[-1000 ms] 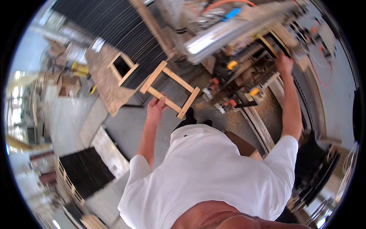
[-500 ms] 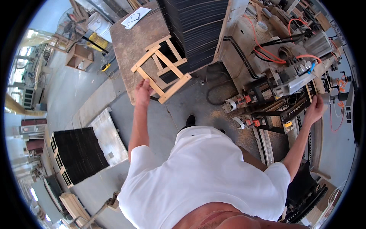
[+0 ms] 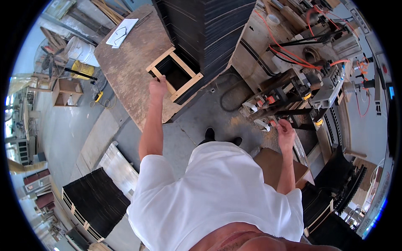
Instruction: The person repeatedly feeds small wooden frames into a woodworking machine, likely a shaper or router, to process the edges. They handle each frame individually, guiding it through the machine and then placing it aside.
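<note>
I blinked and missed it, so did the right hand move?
Yes. Judged by the near orange clamp, the right hand moved left and is now close beside it.

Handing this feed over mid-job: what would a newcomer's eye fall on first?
Probably the pale wooden frame at the right edge of the table, with the left hand on it. Next, the tall black ribbed stack at top centre, and the machine with orange hoses at upper right.
</note>
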The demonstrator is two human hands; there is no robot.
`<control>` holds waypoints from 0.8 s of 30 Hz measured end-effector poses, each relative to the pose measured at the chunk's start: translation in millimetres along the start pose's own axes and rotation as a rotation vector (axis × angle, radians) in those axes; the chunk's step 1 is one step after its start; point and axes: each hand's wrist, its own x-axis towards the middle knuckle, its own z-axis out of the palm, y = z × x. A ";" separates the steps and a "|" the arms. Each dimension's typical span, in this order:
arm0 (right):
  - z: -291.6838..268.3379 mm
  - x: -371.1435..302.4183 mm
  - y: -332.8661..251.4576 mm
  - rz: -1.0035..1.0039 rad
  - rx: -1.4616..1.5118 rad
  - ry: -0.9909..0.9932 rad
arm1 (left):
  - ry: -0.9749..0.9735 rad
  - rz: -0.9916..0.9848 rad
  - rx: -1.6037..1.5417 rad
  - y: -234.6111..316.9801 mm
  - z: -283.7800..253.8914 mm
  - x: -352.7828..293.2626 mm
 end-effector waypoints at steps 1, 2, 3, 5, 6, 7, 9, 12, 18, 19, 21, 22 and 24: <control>4.0 -4.7 6.2 0.001 -0.015 -0.010 | 0.021 0.043 0.156 7.8 0.5 -7.2; 6.8 -7.3 12.6 0.002 -0.031 -0.021 | 0.174 0.134 0.231 11.9 5.2 -19.4; 8.4 -10.0 16.2 0.006 -0.043 -0.031 | 0.328 0.229 0.306 13.8 10.1 -34.3; 4.7 -16.2 13.9 0.016 -0.072 -0.032 | 0.409 0.454 0.376 22.1 18.0 -63.3; 0.0 -20.6 14.2 0.026 -0.080 -0.021 | 0.331 0.588 0.371 36.1 17.7 -77.4; -4.8 -21.4 14.9 0.024 -0.088 -0.019 | 0.264 0.713 0.360 44.4 19.1 -88.1; -14.9 -29.4 17.8 0.051 -0.103 0.017 | 0.163 0.743 0.439 46.4 36.7 -100.5; -40.3 -45.0 15.0 0.080 -0.098 0.060 | 0.052 0.687 0.447 46.9 58.0 -100.4; -117.7 -101.4 11.6 0.126 -0.251 0.197 | 0.057 0.776 0.432 70.8 66.2 -118.0; -132.8 -107.4 3.3 0.062 -0.255 0.217 | 0.098 0.793 0.457 44.4 69.0 -97.7; -170.3 -126.6 -9.1 -0.136 -0.393 0.300 | 0.050 0.647 0.565 53.8 75.9 -102.1; -194.0 -137.5 -13.5 -0.172 -0.428 0.379 | 0.168 0.793 0.653 40.0 77.5 -89.5; -236.2 -168.5 -19.1 -0.235 -0.520 0.517 | 0.280 0.807 0.710 69.9 91.4 -121.9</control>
